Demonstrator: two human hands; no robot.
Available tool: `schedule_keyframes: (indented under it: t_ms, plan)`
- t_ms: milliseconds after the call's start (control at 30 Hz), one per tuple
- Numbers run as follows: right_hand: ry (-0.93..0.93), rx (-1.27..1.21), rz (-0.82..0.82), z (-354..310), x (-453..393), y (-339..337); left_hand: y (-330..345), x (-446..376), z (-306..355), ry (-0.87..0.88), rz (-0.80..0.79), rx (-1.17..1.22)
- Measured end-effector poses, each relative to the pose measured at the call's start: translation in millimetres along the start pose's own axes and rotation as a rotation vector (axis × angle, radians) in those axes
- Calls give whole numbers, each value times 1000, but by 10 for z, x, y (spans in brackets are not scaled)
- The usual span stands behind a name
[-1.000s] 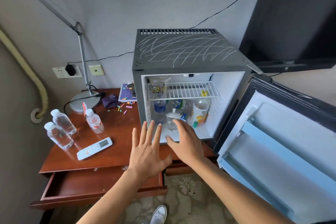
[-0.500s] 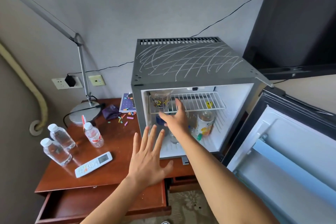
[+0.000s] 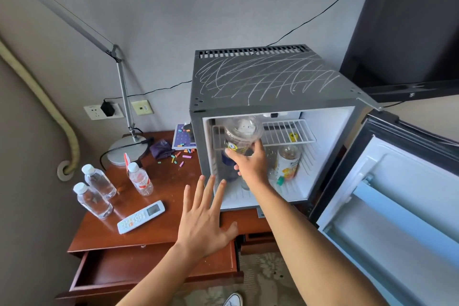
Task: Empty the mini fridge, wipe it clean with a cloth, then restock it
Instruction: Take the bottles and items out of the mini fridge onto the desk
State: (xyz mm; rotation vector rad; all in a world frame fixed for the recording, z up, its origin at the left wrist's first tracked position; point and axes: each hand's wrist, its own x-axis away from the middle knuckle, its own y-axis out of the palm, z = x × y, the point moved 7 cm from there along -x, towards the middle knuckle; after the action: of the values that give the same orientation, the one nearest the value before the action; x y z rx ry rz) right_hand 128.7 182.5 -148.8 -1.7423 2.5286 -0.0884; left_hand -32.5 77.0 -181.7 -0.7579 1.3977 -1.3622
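Gripping a clear lidded cup point(image 3: 242, 135) at the mouth of the mini fridge point(image 3: 273, 97), by the front left corner of its wire shelf point(image 3: 285, 131).
Right hand point(image 3: 249, 164) grasps the cup's lower part; left hand point(image 3: 203, 218) hovers flat, fingers spread, over the desk's point(image 3: 159, 228) front edge. A juice bottle point(image 3: 288, 161) stands on the fridge floor.
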Motion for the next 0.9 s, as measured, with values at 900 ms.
schedule_keyframes:
  t_ms: [900]
  plan:
    - [-309,684,-706,-292,1409,1481,56,809,-1694,-559,142,334]
